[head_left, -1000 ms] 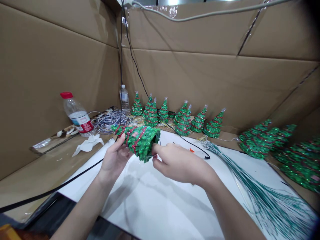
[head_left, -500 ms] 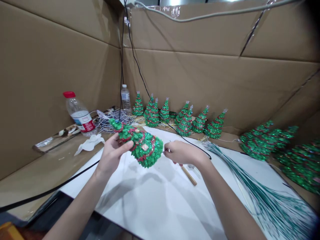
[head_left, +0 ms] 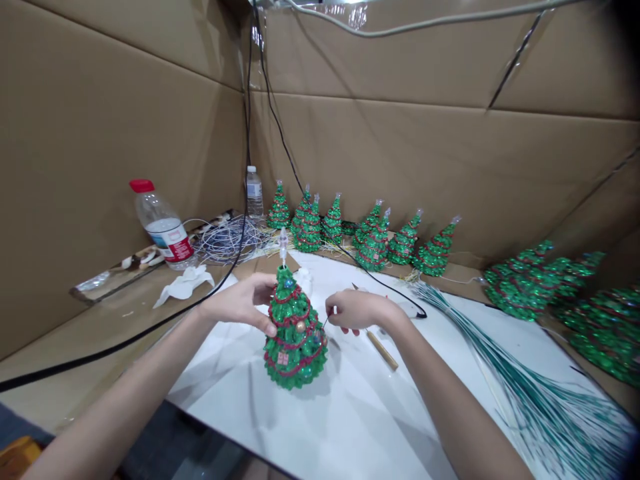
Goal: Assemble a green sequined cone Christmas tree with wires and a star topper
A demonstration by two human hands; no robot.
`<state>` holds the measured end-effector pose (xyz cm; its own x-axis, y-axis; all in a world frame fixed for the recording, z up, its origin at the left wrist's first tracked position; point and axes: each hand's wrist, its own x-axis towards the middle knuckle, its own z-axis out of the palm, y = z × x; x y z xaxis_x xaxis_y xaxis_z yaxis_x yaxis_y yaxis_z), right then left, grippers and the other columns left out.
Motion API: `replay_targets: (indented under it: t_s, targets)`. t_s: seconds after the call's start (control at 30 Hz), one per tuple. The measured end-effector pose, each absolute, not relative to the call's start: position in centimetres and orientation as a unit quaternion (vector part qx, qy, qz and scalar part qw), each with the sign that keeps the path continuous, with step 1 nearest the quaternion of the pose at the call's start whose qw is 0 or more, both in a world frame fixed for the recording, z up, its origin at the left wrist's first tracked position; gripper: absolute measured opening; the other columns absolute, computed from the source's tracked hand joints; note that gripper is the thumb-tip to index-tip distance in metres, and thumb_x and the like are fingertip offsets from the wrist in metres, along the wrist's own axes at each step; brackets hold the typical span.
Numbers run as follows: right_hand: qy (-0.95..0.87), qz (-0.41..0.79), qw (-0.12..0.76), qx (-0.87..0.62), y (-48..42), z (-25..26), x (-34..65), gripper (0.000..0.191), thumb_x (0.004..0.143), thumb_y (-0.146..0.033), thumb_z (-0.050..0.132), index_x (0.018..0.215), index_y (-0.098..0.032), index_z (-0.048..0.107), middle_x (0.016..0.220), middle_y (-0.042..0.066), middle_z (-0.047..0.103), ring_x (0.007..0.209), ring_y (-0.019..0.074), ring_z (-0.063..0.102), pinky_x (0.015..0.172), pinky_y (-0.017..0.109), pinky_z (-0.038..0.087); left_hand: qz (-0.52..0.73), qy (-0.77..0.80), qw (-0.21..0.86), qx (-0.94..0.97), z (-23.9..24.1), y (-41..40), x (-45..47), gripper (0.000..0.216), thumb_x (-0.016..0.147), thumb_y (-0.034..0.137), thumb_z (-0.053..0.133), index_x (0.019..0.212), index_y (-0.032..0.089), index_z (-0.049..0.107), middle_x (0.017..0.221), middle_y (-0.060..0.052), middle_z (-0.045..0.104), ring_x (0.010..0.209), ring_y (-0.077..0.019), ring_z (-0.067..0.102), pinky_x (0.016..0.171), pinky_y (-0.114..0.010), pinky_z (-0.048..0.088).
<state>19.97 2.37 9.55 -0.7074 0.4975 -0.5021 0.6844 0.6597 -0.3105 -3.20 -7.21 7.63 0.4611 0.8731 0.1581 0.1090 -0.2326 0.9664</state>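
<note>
The left hand point(head_left: 245, 303) closes thumb and fingers on the upper tiers of a small tree point(head_left: 295, 337), steadying it upright on the white table point(head_left: 350, 413). The right hand point(head_left: 353, 310), just beside the tree, pinches a thin wire point(head_left: 329, 319) that runs toward its lower branches. The tree looks light and springy. Its sequined tiers seem easy to crush, so a loose hold around the middle or under the base seems safest, and the clear tip looks fragile. A wooden-handled tool point(head_left: 383, 350) lies under the right hand. Finished trees point(head_left: 373, 240) line the cardboard wall.
</note>
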Motion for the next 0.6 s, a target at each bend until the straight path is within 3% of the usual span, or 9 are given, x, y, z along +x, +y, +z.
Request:
replay_targets:
  t_s: [0.2, 0.43, 0.6]
  targets:
    - [0.884, -0.267, 0.216, 0.317, 2.1, 9.3, 19.8, 0.026, 0.073, -0.021, 0.048, 0.093, -0.015, 0.064, 0.073, 0.005, 0.070, 0.053, 0.0131, 0.061, 0.049, 0.022, 0.043, 0.276, 0.323, 0.567, 0.706, 8.4, -5.3, -3.7, 0.053, 0.054, 0.029, 0.088, 0.100, 0.014, 0.068, 0.098, -0.010, 0.071, 0.095, -0.0256, 0.065, 0.087, -0.033, 0.051]
    - [0.874, -0.303, 0.246, 0.290, 2.1, 8.6, 19.8, 0.028, 0.070, -0.023, 0.049, 0.093, -0.015, 0.064, 0.071, 0.004, 0.068, 0.054, 0.0133, 0.061, 0.046, 0.021, 0.044, 0.135, 0.250, 0.576, 0.766, 9.1, -1.5, -4.4, 0.075, 0.049, 0.036, 0.089, 0.117, 0.017, 0.065, 0.117, -0.013, 0.066, 0.114, -0.0342, 0.056, 0.098, -0.040, 0.046]
    - [0.865, -0.317, 0.258, 0.290, 2.0, 8.5, 19.5, 0.023, 0.069, -0.025, 0.049, 0.086, -0.017, 0.062, 0.068, 0.002, 0.066, 0.054, 0.0135, 0.060, 0.046, 0.022, 0.046, 0.054, 0.183, 0.568, 0.801, 9.9, 1.1, -3.5, 0.077, 0.040, 0.038, 0.091, 0.111, 0.017, 0.070, 0.119, -0.014, 0.066, 0.111, -0.0348, 0.059, 0.097, -0.037, 0.047]
